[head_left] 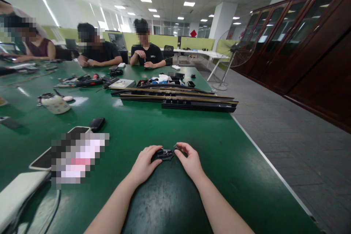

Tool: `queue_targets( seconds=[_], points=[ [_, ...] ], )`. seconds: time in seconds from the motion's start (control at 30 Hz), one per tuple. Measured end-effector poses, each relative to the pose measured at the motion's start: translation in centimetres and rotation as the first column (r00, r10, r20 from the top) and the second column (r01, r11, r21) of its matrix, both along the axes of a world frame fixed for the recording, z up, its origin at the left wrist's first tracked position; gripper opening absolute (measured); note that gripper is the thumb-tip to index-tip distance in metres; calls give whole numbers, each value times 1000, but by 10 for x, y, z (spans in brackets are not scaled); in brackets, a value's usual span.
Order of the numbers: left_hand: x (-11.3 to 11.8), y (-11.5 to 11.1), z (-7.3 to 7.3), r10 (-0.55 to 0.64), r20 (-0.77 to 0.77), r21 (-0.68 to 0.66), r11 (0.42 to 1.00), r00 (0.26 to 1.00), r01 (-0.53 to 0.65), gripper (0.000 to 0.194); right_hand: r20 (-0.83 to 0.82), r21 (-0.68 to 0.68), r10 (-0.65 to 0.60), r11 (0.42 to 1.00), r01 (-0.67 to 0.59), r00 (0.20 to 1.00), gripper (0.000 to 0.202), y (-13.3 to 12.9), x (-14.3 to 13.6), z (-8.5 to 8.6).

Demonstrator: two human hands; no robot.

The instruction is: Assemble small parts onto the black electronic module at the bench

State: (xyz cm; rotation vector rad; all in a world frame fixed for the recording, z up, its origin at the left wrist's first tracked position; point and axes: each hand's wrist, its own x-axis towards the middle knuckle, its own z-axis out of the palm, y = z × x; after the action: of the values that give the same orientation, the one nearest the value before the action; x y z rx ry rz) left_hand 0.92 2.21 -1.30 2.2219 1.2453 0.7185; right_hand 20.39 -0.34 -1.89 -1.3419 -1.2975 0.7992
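Note:
My left hand grips the left end of a small black plastic part, its thumb in front and fingers behind. Fine details inside that part are too small to tell. Just off its right end, my right hand pinches a tiny dark piece between thumb and fingertips. What exactly this piece is cannot be made out. Both hands are low over the green table, close together.
Long black rails with thin brass-coloured rods lie across the table ahead. Leftward are a phone, a black pouch-like object, a spotted cup and cables. Several people sit beyond; one person handles something small. The table's right edge borders the floor.

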Motion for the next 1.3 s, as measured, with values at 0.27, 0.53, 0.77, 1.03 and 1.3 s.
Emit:
queue_targets(
  seconds=[0.27,0.53,0.77,1.03,1.3],
  points=[
    [0,1,-2,-10,0,10,1000,1000,10,40,128,96,42,994,-54,991,20,-5,-3,10],
    [0,2,-3,-4,-10,21,1000,1000,4,40,218,176,100,974,-140,971,21,-6,-5,15],
    [-1,2,-5,-7,-6,46,999,1000,7,40,290,175,115,970,-171,950,23,-8,-7,14],
    [-1,2,-4,-8,-20,35,999,1000,8,39,397,125,123,974,-187,910,23,-7,-8,12],
    [1,2,-3,-6,2,6,1000,1000,6,37,523,35,167,976,-217,836,24,-8,-15,15]
  ],
)
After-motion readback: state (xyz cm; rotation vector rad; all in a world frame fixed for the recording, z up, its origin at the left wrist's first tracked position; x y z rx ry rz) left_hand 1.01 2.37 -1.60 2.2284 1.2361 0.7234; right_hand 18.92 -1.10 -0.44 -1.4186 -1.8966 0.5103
